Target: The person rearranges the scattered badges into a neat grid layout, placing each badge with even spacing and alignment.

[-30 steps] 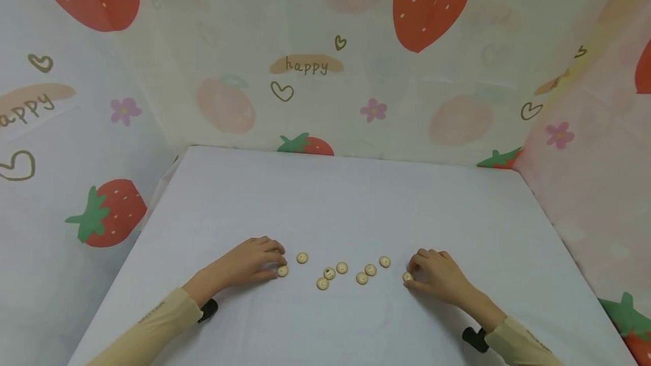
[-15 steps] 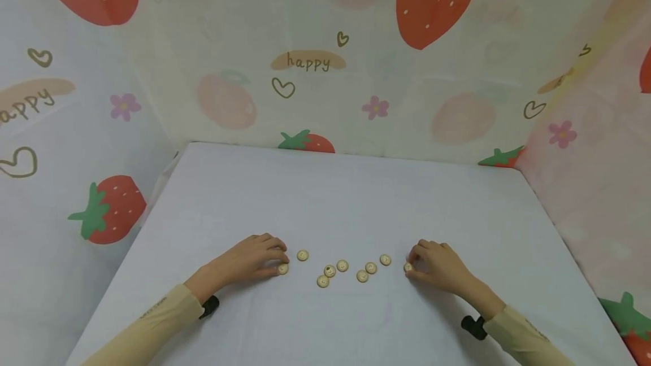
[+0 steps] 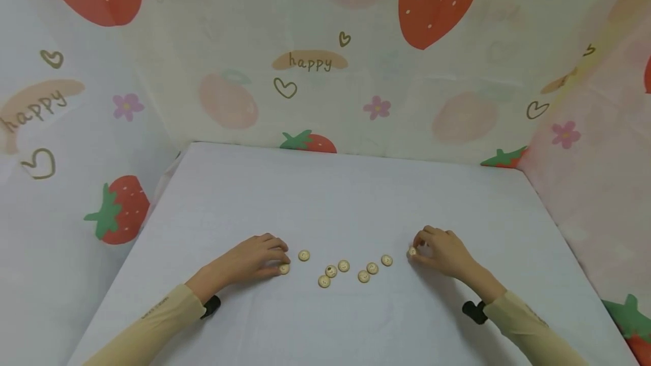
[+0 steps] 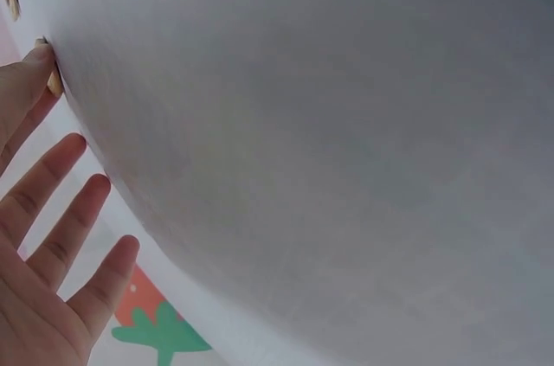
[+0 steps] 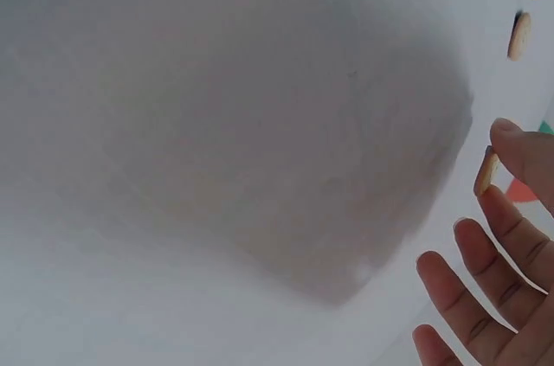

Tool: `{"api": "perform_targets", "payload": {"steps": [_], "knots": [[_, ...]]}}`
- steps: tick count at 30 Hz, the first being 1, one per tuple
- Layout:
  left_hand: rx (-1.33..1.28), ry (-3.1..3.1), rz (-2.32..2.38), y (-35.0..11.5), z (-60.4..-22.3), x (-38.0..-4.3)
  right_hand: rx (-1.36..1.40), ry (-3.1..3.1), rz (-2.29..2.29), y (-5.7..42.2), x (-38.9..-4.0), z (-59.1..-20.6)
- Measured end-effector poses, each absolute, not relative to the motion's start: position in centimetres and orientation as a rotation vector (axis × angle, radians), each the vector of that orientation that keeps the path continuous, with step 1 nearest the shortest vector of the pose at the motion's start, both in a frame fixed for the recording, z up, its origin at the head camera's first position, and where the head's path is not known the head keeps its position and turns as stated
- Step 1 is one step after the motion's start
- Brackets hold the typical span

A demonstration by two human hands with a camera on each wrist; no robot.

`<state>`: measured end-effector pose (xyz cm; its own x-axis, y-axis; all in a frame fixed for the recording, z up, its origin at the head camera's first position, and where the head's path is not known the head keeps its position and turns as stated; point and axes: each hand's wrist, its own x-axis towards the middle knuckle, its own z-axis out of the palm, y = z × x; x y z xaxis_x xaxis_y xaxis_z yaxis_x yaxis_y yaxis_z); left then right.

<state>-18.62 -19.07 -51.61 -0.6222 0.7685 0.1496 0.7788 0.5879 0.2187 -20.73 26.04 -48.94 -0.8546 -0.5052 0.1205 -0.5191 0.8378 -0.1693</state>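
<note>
My left hand [image 3: 259, 257] is low over the white cloth, pinching a pale wooden button [image 3: 284, 269] between thumb and index finger; the left wrist view has this button [image 4: 55, 82] largely behind the fingertips. At the right end of the row, my right hand [image 3: 442, 252] pinches another button [image 3: 412, 251] by its edges. In the right wrist view that button [image 5: 486, 172] stands on edge between thumb and index finger, the other fingers spread. Between the hands several matching buttons lie flat in a zigzag, one with a dark spot [image 3: 331, 271] among them.
A single button [image 3: 304, 255] lies just right of the left hand, and another [image 3: 386, 260] is nearest the right hand. White cloth [image 3: 325, 321] covers the table. Strawberry-patterned fabric walls [image 3: 315, 106] rise at its back and sides.
My right hand has moved away from me, toward the back of the table, with its button. The left hand and the buttons in the middle stay about where they were.
</note>
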Motion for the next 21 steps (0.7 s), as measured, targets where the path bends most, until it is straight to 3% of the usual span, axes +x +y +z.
{"api": "perform_targets", "payload": {"steps": [21], "knots": [[-1.302, -2.820, -0.426, -18.9, -51.7, -18.5, 0.784, -2.934, 0.351, 26.7, -24.0, -49.6]]}}
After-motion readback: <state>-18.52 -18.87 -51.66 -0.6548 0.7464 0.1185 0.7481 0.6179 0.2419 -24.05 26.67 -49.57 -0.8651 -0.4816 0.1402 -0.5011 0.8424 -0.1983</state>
